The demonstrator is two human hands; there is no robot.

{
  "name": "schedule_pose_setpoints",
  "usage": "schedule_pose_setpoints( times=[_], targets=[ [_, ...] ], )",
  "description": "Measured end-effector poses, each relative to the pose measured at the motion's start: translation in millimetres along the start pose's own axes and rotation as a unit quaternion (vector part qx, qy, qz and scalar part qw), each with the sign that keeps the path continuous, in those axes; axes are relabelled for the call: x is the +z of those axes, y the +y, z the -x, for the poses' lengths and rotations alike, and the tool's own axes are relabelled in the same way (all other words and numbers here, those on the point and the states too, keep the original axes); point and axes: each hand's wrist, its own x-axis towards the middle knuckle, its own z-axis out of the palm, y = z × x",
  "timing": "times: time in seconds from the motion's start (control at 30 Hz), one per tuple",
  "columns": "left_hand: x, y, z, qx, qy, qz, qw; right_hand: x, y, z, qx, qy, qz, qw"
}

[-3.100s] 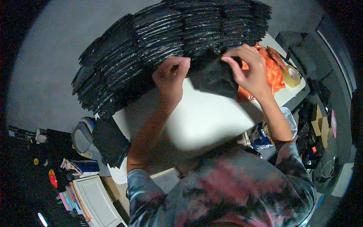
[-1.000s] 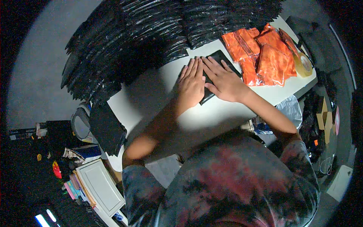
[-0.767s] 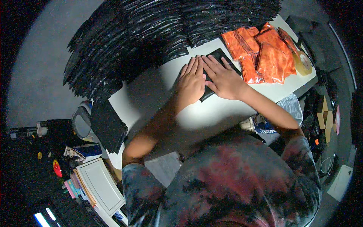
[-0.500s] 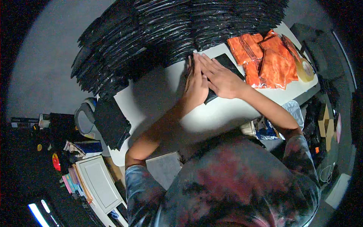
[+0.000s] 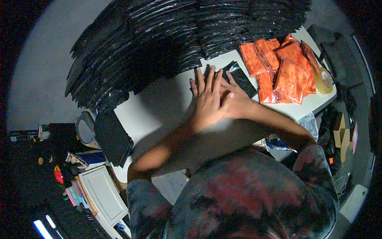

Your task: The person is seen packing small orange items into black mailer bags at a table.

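Note:
My left hand [image 5: 209, 101] lies over a flat black plastic packet [image 5: 240, 77] on the white table [image 5: 137, 115], its fingers stretched out and spread. Close beside it, my right hand [image 5: 240, 102] rests on the same packet. The right fingers are extended too, some of them hidden under the left hand where the two overlap. Neither hand grips anything. Most of the packet is covered by my hands; only its glossy right part shows.
Tall stacks of black plastic packets [image 5: 159, 44] line the table's far side. Orange fabric items in clear bags [image 5: 294, 79] lie at the right, beside a tape roll [image 5: 325, 79]. More black packets [image 5: 113, 137] sit at the left edge. A white cabinet [image 5: 104, 193] stands lower left.
My hands have shifted slightly toward me. The fingers, pressed close together before, have spread, and the left hand now overlaps the right. The view has moved a little.

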Motion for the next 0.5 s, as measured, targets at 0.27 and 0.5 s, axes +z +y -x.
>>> schedule_pose_setpoints(
  times=[0.27,0.5],
  targets=[
    [1.6,-31.7,-15.9,-0.088,0.016,0.303,0.949,-22.0,-6.6,-4.7,0.026,-0.075,0.033,0.996],
    [-1.5,-97.0,-48.9,-0.004,0.017,0.254,0.967,-20.7,-18.2,-1.9,-0.016,0.058,0.032,0.998]
  ],
)
